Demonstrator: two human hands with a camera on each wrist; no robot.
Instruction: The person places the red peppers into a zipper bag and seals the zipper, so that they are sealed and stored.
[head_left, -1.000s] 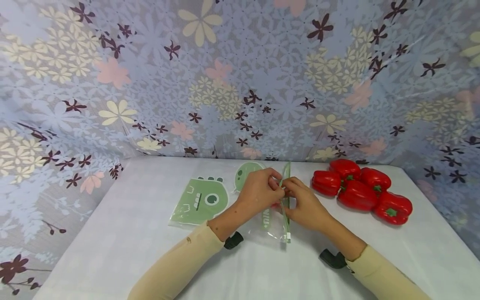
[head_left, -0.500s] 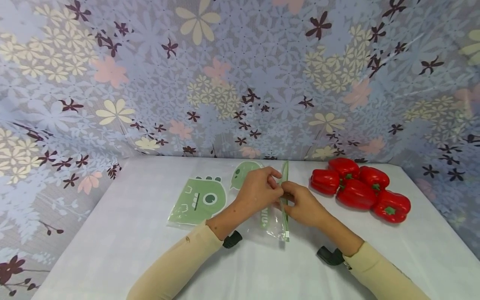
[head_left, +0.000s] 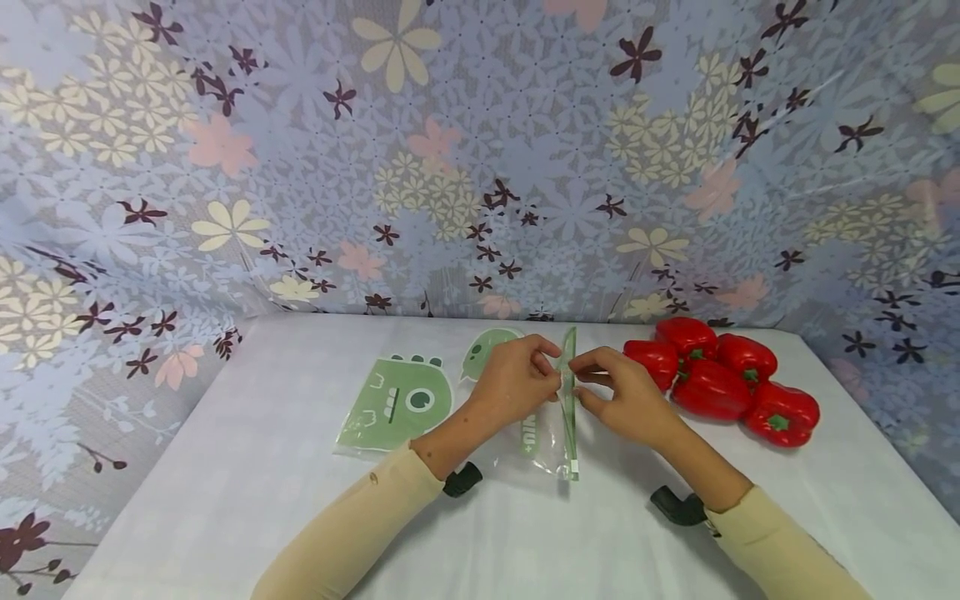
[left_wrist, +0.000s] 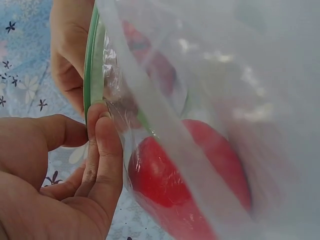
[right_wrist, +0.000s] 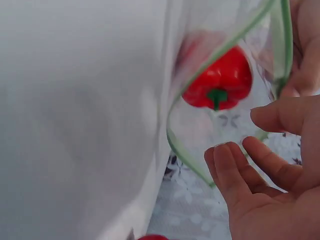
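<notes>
A clear zip bag (head_left: pixel 543 454) with green print and a green zip edge lies at the middle of the table. My left hand (head_left: pixel 513 375) pinches its edge near the mouth, thumb against fingers in the left wrist view. Inside the bag shows a red bell pepper (right_wrist: pixel 227 75) with a green stem; in the left wrist view red shapes (left_wrist: pixel 155 175) show through the plastic. My right hand (head_left: pixel 626 392) is at the bag's mouth, thumb and fingers spread apart with nothing between them. In the right wrist view the green rim (right_wrist: pixel 177 145) stands apart as a loop.
Several red bell peppers (head_left: pixel 712 392) sit in a cluster at the right of the white-covered table (head_left: pixel 225 500). Left of the bag lies another bag printed with a green one-eyed monster (head_left: pixel 405 408). A flower-patterned cloth (head_left: pixel 480 167) hangs behind the table.
My right hand has come off the bag's edge and moved a little to the right, its fingers spreading. The left hand stays at the edge.
</notes>
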